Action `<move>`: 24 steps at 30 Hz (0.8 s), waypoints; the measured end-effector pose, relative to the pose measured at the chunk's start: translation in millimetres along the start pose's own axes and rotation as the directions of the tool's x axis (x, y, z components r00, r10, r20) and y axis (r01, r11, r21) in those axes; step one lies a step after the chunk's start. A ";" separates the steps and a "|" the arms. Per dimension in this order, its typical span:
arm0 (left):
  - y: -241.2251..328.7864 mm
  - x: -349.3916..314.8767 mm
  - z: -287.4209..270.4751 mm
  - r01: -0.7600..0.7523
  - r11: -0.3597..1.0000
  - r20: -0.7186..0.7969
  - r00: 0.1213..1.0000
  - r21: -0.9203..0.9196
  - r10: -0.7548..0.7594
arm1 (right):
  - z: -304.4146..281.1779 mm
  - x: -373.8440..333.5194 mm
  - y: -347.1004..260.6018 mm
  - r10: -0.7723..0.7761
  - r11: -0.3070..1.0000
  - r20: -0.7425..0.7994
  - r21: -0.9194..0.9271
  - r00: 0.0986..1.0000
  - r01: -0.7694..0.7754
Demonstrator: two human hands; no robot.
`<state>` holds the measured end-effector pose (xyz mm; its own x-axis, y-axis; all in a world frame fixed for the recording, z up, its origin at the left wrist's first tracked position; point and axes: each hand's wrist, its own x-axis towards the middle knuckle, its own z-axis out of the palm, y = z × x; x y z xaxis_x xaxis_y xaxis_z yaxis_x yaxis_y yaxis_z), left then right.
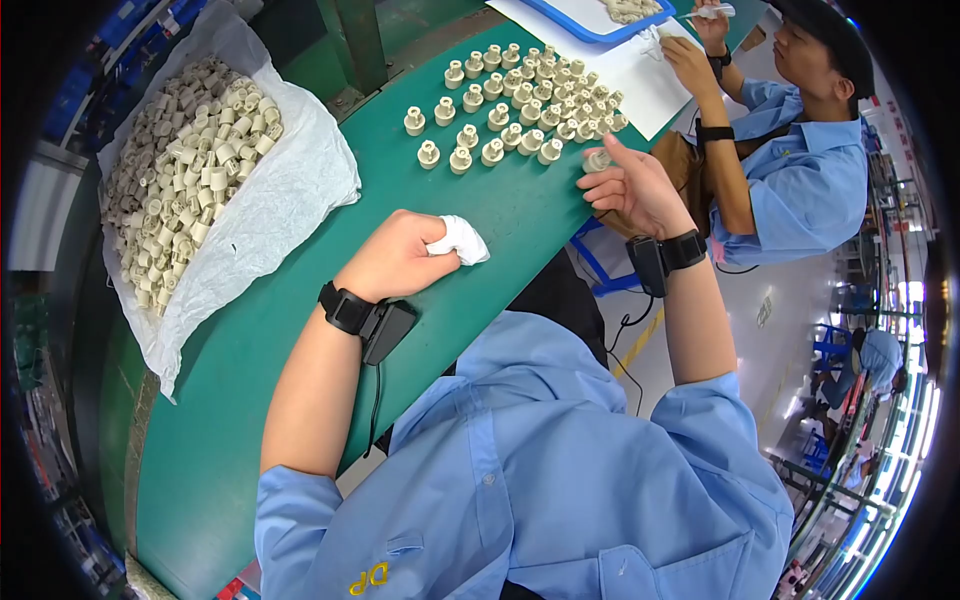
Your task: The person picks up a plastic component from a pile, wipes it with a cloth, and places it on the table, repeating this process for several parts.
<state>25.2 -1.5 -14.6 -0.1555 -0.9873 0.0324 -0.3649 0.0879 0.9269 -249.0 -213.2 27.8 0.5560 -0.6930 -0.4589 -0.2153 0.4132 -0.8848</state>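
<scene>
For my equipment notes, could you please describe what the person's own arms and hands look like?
The left hand and right hand are ungloved. Each wrist wears a black strap with a boxy black module and thin black cable. The short light-blue sleeves end near the elbows.

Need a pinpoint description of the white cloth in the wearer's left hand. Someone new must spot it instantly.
Find the green tabletop, then the person's left hand over it, with a black wristband. The white cloth sticks out at the thumb side. Unlike the broad white sheet under the heaped beige parts, it's small, bunched and hand-held.
</scene>
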 end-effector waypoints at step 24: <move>-10.4 1.7 3.1 -0.046 0.996 -0.067 0.996 0.073 0.051 | 18.1 11.4 -4.2 0.092 0.986 -0.041 -0.136 0.995 -0.097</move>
<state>25.8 -3.7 -25.3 -0.1118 -0.9882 0.1050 -0.4229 0.1429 0.8948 -227.2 -212.2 27.7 0.5006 -0.6755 -0.5413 -0.3752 0.3942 -0.8389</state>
